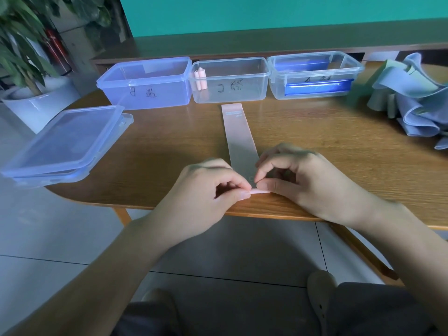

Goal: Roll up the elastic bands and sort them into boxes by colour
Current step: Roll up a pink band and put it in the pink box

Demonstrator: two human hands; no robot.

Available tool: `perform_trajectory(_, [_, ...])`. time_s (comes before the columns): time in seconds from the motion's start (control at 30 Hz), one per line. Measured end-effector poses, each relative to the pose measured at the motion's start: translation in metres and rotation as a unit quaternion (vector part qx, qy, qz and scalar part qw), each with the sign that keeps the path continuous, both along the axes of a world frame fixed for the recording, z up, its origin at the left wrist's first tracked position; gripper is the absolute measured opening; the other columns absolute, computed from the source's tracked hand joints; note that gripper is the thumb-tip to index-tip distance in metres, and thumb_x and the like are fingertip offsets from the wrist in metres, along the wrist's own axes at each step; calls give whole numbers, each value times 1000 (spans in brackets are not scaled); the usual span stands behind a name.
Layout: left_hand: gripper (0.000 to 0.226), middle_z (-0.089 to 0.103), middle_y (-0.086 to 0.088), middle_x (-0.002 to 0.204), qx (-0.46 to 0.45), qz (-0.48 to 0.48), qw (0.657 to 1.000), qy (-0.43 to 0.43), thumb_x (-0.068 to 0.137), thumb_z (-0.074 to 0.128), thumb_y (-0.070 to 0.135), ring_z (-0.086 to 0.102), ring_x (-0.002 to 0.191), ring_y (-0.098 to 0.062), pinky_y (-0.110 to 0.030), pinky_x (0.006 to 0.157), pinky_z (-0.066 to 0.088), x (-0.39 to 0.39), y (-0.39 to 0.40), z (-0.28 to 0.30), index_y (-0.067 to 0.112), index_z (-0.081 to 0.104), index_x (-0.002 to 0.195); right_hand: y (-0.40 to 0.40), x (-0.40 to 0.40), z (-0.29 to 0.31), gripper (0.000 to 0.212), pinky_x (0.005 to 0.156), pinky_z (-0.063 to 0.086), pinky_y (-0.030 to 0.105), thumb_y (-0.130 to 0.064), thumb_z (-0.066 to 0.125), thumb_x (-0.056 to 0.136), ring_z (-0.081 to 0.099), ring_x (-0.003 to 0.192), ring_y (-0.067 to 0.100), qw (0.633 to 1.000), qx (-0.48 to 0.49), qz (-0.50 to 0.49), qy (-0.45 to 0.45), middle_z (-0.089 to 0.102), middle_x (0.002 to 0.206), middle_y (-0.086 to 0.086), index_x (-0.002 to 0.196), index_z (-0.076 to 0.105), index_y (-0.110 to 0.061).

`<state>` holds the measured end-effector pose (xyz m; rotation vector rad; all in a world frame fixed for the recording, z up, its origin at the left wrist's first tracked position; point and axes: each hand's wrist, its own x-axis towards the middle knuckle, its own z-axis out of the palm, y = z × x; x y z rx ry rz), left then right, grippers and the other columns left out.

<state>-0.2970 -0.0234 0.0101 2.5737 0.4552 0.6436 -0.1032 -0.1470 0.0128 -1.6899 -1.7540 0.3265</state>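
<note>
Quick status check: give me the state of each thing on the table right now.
Pink band: flat, near end pinched.
Left hand: pinching band.
Right hand: pinching band.
Left box: open, looks empty.
Middle box: open, holds pink rolls.
Right box: open.
Lids: stacked.
Loose bands: unrolled heap.

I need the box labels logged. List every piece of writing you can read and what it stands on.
"B" plus one handwritten character, not legible: left box.
"C" plus one handwritten character, not legible: middle box.
Handwritten marks, too blurred to read: right box.
Small printed tag, too small to read: far end of the pink band.
</note>
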Motion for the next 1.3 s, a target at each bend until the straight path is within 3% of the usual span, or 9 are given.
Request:
perform_trajectory(0.1, [11,65,18,88,-3,0,1000,2,89,71,31,62,87,-5,-10,71,46,1,0,1,28,80,94,-2,2,-4,9,86,50,29,-19,72,93,64,103,15,999,18,35,-22,64,107,-8,97,76,-26])
perform_trajectory(0.3, [12,63,17,91,11,15,1000,16,93,65,29,60,88,-3,-10,72,45,2,0,0,29,77,96,-5,4,-3,17,79,45,13,-33,74,86,63,97,12,1000,10,25,-3,63,108,-10,100,79,-25])
perform_trajectory(0.5, [11,60,16,93,32,2,999,-5,94,64,27,58,88,-3,-6,73,41,3,1,-2,25,75,95,-3,4,-6,12,83,45,14,-26,74,89,63,99,8,999,29,9,-17,64,107,-9,99,80,-24])
perform_trajectory(0.73, [10,63,15,96,53,8,999,-4,97,64,20,58,92,-5,-16,77,47,3,2,-7,25,72,100,-2,6,-11,16,83,49,24,-27,64,97,61,93,8,996,47,6,-79,56,104,-8,104,79,-26])
perform_trajectory(0.97, [9,57,18,95,35,17,999,-9,90,71,26,56,87,2,-4,72,41,3,1,-6,24,75,98,-1,4,-12,20,82,52,27,-30,61,99,62,90,5,991,77,9,-111,63,97,-9,107,77,-23])
perform_trajectory(1.17, [11,59,15,94,28,22,999,-16,92,69,28,58,86,-2,-6,71,42,5,2,-6,23,77,97,1,1,-12,13,88,51,30,-25,64,100,63,98,7,992,80,10,-92,61,104,-11,107,74,-24])
perform_trajectory(1.3, [13,60,15,97,40,32,999,-9,94,67,28,57,90,-3,-9,75,44,5,3,-8,24,77,103,1,1,-11,18,88,52,33,-32,60,100,63,99,8,993,67,8,-102,61,106,-12,109,74,-26])
